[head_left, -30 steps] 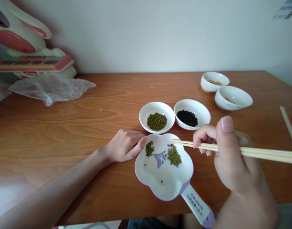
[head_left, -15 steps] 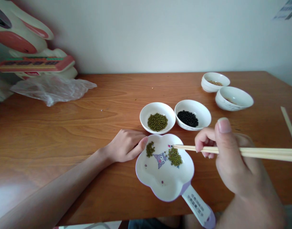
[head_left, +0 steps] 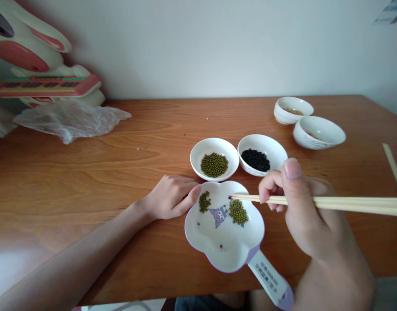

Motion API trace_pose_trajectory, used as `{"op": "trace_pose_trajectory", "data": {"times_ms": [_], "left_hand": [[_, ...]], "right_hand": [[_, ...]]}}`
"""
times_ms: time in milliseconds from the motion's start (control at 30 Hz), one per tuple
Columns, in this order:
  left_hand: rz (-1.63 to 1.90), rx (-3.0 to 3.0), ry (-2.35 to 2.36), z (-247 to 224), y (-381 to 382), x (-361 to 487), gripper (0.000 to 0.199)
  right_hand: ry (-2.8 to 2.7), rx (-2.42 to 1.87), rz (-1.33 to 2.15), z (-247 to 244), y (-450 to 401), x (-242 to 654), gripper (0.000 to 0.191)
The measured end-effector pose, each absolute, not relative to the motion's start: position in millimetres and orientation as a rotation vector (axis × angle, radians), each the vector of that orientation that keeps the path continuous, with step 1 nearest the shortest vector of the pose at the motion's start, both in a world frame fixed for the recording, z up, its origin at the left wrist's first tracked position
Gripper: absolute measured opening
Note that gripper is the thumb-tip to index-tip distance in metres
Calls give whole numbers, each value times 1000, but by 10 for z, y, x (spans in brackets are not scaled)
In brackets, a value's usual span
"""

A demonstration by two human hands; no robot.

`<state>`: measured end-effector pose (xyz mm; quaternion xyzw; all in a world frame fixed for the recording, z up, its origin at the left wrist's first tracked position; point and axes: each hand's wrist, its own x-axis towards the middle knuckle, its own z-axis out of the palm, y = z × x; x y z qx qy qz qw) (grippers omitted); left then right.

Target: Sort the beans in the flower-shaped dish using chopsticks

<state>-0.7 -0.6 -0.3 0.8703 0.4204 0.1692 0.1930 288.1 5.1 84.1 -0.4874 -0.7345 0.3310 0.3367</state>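
My right hand (head_left: pixel 310 211) is closed around a pair of wooden chopsticks (head_left: pixel 357 204). Their tips meet over the upper part of a white flower-shaped dish (head_left: pixel 206 246) with a lilac rim and handle, beside a tiny dark spot. Two piles of green beans lie in this dish: a larger one (head_left: pixel 238 212) near the tips and a smaller one (head_left: pixel 204 202) at the left. A cartoon figure is printed between them. My left hand (head_left: pixel 172 196) grips the dish's upper left rim, its thumb at the edge and the other fingers partly hidden.
Just behind the dish stand a bowl of green beans (head_left: pixel 214 177) and a bowl of black beans (head_left: pixel 278 157). Two more white bowls (head_left: pixel 318 140) are at the back right. A pale strip (head_left: pixel 394 168) lies far right. Crumpled clear plastic (head_left: pixel 72 123) and a rabbit-shaped toy (head_left: pixel 49 88) occupy the left.
My right hand and the chopsticks have shifted a little to the left, with the tips moving across the dish above the larger pile. My left hand and the dish have stayed in place.
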Motion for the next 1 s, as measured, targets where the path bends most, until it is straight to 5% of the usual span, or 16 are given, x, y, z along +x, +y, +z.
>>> {"op": "trace_pose_trajectory", "data": {"times_ms": [1000], "left_hand": [[489,2451,1161,-8,-2,-10,40]], "right_hand": [[-1906,-1252,894,812,47,2855,69]]}}
